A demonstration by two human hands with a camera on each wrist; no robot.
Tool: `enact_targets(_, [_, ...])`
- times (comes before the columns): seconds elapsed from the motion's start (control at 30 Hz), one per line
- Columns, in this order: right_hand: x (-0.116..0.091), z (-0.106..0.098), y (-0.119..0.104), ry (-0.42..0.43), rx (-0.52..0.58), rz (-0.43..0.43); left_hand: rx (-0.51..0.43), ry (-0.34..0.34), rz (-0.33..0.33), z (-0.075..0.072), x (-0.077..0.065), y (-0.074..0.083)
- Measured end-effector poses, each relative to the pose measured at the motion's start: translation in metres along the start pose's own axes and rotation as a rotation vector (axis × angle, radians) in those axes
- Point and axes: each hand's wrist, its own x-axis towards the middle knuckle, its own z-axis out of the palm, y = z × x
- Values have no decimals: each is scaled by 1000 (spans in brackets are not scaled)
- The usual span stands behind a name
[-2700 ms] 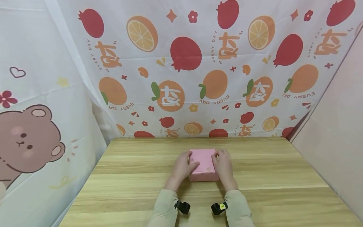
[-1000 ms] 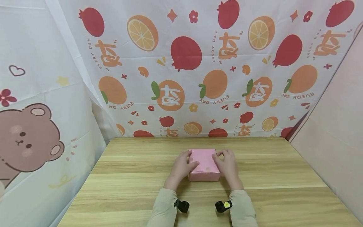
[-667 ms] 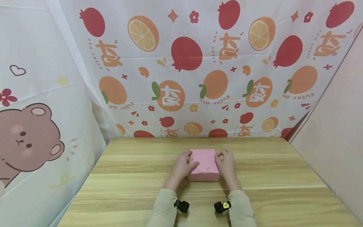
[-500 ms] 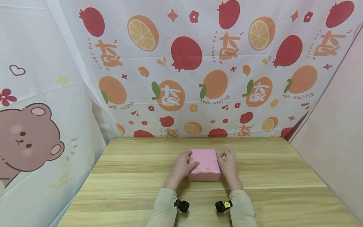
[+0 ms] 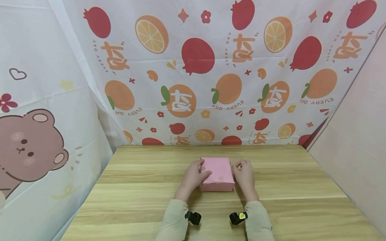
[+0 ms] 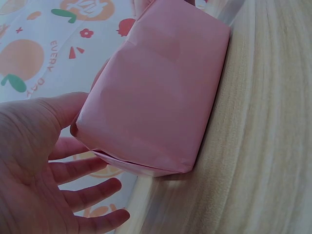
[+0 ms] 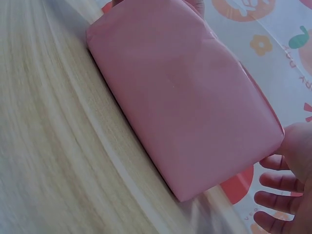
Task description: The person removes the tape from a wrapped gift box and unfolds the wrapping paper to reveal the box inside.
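1. We saw the pink box (image 5: 217,174) in the lower middle of the frame, a little right of centre, resting on the wood-grained counter (image 5: 135,201). A small brownish patch marked its top near the front edge.
2. We found the left hand (image 5: 193,175) at the box's left side, its thumb on the top; the left wrist view showed us the other fingers straight and spread.
3. We saw the right hand (image 5: 245,177) just beside the box's right edge, thumb and forefinger tips close together, the remaining fingers parted. We could not tell whether they pinched the edge.
4. At the bottom of the frame we noticed pale sleeves (image 5: 174,221) and black devices (image 5: 193,218) at both wrists.
5. We saw a fruit-printed cloth (image 5: 197,55) across the upper frame and a brown bear (image 5: 36,147) at the left.
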Motion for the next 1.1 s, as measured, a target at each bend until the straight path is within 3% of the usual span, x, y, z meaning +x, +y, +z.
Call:
enact_targets(0.17, [1,-2,6,1,-20,-5,-5,5,1,0,0,0])
enact_targets(0.43, [4,-16,17,-12,-3,84,-15,2,-12,0,1,-1])
enact_targets(0.73, [7,-22,22,5,22,77,20,15,-6,1,2,-1])
enact_targets(1.1, [8,-20,20,25,26,54,78,158,15,-1,3,-5])
